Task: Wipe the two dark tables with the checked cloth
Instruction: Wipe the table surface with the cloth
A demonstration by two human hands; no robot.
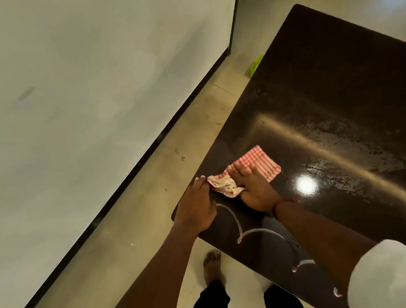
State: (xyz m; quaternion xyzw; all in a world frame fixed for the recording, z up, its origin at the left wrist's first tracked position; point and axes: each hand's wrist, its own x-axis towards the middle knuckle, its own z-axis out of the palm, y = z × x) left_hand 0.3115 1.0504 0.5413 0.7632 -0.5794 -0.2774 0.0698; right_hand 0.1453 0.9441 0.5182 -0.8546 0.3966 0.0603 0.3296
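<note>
One wide-angle camera rides on my head and looks forward and steeply down, rolled so that the foot of the wall [58, 97] runs slantwise from near left to far right. It sits close. My two forearms reach in from the near edge, and my bare foot [212, 266] on the floor [148, 189] shows almost straight beneath the lens. The dark worktop [334, 94] fills the right half, from the near edge to its far corner. My left grip [196, 208] and right grip [253, 188] lie close to the middle of the view, at the worktop's left edge.
</note>
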